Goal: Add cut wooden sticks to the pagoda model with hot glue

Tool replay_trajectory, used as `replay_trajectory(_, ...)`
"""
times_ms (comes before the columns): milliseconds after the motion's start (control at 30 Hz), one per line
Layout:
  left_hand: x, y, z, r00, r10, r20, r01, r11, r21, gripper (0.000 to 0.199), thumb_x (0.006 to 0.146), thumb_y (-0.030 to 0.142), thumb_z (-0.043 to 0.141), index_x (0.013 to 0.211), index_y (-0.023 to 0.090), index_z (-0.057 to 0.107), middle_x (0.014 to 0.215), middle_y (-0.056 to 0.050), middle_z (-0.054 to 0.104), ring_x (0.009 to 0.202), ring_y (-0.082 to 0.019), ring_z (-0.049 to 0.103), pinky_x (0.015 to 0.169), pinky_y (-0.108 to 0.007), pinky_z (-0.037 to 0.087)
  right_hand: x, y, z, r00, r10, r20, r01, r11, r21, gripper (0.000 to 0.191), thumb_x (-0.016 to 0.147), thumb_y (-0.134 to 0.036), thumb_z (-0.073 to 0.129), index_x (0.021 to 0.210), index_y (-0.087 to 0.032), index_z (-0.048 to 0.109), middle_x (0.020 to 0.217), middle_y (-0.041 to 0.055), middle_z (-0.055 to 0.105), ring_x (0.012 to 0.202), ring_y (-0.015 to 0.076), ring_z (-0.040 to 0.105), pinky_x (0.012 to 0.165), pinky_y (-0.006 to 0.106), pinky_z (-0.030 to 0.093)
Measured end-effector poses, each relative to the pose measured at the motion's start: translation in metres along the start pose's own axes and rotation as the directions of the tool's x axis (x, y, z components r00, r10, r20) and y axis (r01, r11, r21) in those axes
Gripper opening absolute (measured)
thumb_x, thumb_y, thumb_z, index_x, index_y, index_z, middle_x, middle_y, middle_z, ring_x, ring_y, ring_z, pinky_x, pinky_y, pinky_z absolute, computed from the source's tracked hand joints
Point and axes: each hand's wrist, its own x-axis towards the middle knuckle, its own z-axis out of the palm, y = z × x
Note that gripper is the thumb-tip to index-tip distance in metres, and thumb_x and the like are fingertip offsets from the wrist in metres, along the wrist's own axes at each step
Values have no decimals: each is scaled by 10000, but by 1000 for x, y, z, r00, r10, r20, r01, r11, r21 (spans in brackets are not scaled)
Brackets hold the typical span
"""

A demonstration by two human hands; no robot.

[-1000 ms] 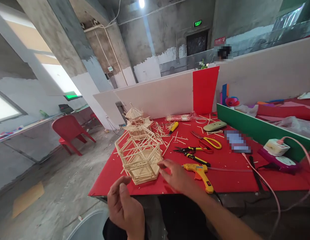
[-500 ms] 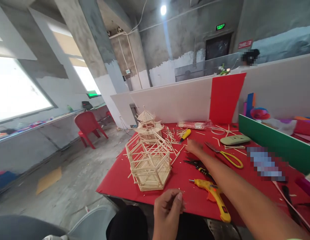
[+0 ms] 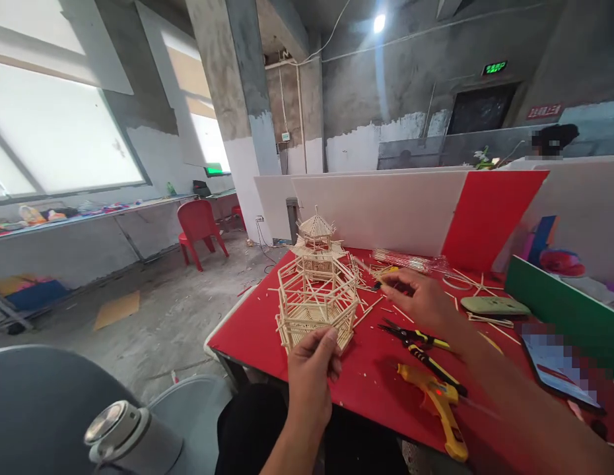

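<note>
An open octagonal-looking frame of thin wooden sticks (image 3: 317, 310) stands on the red table, with a tiered stick pagoda roof (image 3: 317, 227) behind it. My left hand (image 3: 311, 359) is closed in a pinch at the frame's near edge, hiding part of it; whatever lies between the fingertips is too small to make out. To the right of the frame my right hand (image 3: 418, 298) is raised above the table. Its fingertips pinch a thin wooden stick (image 3: 365, 266), blurred, which points toward the pagoda. A yellow glue gun (image 3: 438, 406) lies nearest my right forearm.
Black-and-yellow pliers (image 3: 410, 336) lie behind the glue gun. Further right are a green case (image 3: 495, 306) and a phone (image 3: 559, 373). Bundled sticks (image 3: 410, 260) lie at the back. A green board (image 3: 567, 316) edges the right side. A grey bin (image 3: 201, 402) stands below left.
The view has turned left. My right hand has lifted off the table and now has a stick between its fingers. My left hand has moved forward to the frame's near edge.
</note>
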Motion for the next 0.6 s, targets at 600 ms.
replay_trajectory(600, 44, 29, -7, 987, 59, -151, -86, 980, -182, 475, 485, 445, 927, 657, 122, 623, 557, 46, 598, 327, -25, 434, 318, -159, 227, -13, -77, 52, 885, -458, -79, 460, 888, 7, 166, 987, -297, 556, 1028, -222, 698, 968, 55, 672, 846, 158, 660, 737, 278, 544)
